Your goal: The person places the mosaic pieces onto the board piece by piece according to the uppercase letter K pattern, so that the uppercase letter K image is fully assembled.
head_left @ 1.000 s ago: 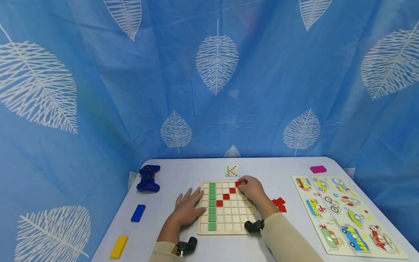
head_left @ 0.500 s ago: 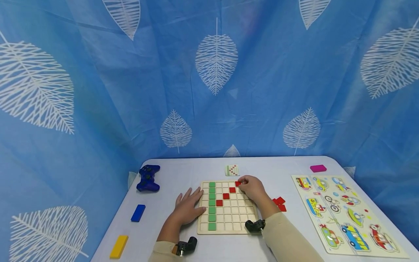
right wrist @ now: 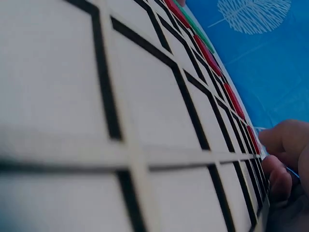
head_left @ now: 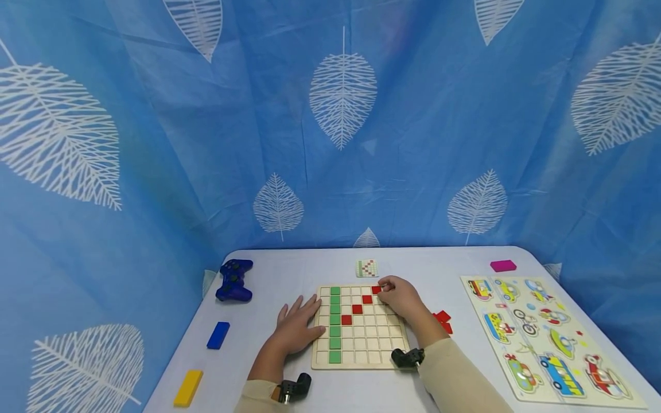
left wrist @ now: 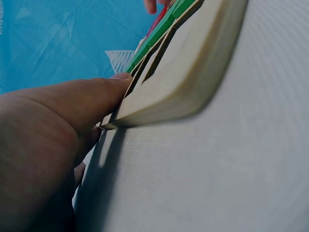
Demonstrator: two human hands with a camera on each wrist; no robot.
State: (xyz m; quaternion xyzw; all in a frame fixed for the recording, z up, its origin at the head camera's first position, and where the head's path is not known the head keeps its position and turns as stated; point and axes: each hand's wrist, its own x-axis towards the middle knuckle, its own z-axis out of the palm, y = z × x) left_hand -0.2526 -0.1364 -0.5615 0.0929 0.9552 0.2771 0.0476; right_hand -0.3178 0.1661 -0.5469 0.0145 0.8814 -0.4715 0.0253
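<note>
My left hand (head_left: 298,328) rests with spread fingers along the left edge of a wooden grid board (head_left: 366,362). Its thumb lies on the board's rim, as the left wrist view shows from close by. A column of green tiles (head_left: 335,324) runs down the board's left side. Red tiles (head_left: 357,309) climb in a diagonal toward the top right corner. At that corner, the thumb and forefinger of my right hand (head_left: 400,298) pinch a red tile (head_left: 376,290), which appears to sit in its square. The right wrist view shows those fingertips beside the red tile (right wrist: 253,140), with its edge partly hidden.
Loose red tiles (head_left: 442,319) lie right of the board, partly behind the right forearm. A small pattern card (head_left: 367,268) lies beyond it. A vehicle puzzle (head_left: 547,344) and pink block (head_left: 503,265) are at right; a game controller (head_left: 234,280), blue block (head_left: 218,335) and yellow block (head_left: 188,388) at left.
The right forearm and wrist have shifted slightly to the right, covering more of the loose red tiles. The right fingertips stay at the corner tile; the left hand has not moved.
</note>
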